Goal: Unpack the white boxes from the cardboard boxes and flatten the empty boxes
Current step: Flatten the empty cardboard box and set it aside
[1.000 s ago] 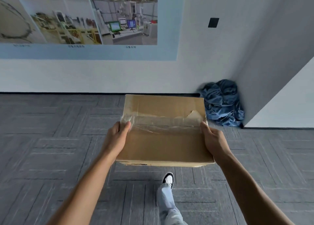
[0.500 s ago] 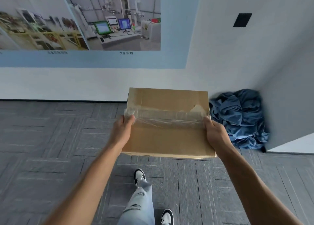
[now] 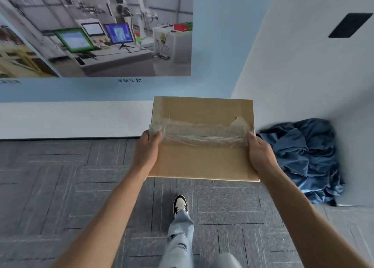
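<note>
A brown cardboard box (image 3: 202,160) is carried flat in front of me at chest height, above the carpet. A wrinkled strip of clear tape (image 3: 202,133) runs across its top from side to side. My left hand (image 3: 146,151) grips the box's left edge, thumb on top by the tape's end. My right hand (image 3: 261,154) grips the right edge the same way. Whether the box is flattened or holds anything cannot be told; no white boxes are in view.
A crumpled blue cloth (image 3: 305,158) lies in the corner to the right, against a white wall. Ahead is a wall with a large photo poster (image 3: 97,30). Grey carpet tiles (image 3: 60,186) cover the floor. My leg and shoe (image 3: 180,206) are below the box.
I have walked closer to the wall and the corner; the poster and blue cloth look larger. My feet have swapped in stride. Both hands keep the same hold on the box.
</note>
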A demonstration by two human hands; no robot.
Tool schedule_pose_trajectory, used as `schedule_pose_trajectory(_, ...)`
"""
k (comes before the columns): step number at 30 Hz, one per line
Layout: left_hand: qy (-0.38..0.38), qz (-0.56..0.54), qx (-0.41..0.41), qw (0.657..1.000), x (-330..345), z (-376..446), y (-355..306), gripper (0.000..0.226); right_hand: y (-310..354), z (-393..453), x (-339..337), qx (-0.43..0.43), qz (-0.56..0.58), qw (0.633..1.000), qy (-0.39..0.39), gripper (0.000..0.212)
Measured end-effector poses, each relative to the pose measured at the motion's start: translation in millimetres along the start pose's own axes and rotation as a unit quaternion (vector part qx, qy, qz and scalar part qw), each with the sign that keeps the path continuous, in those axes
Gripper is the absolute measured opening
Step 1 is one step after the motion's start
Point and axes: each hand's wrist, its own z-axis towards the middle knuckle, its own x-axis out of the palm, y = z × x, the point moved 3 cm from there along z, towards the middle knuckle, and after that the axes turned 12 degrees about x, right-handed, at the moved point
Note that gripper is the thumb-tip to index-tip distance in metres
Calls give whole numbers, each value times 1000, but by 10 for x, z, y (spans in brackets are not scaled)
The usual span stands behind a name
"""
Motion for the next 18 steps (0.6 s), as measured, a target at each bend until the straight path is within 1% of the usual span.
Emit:
schedule_pose_trajectory(3,0,-1,-8,1000,236,440,276,26,60,515,202,16,-7,1000,-6,49)
schedule_pose_trajectory(6,17,7,-24,1000,561,715,776,16,-123,1041,437,36,-21,999,-10,49)
schedule_pose_trajectory(8,23,21,-31,999,795,832,1231,23,-389,1420,644,44,-25,999,-8,50)
schedule_pose_trajectory(11,23,37,-48,998,1207,997,2035,32,-980,2092,1046,53,-42,998,-3,44)
schedule_pose_trajectory(13,33,36,-62,997,1527,1088,2635,35,-1474,2580,1365,68,-58,996,7,45)
schedule_pose_trajectory(14,41,41,-71,996,1688,1138,2966,34,-1738,2834,1532,79,-61,995,10,46)
schedule_pose_trajectory(17,54,66,-86,993,2133,1351,3883,22,-2448,3621,2038,113,-63,991,12,48)
schedule_pose_trajectory(18,57,72,-96,991,2259,1445,4197,25,-2635,3874,2207,119,-65,991,13,48)
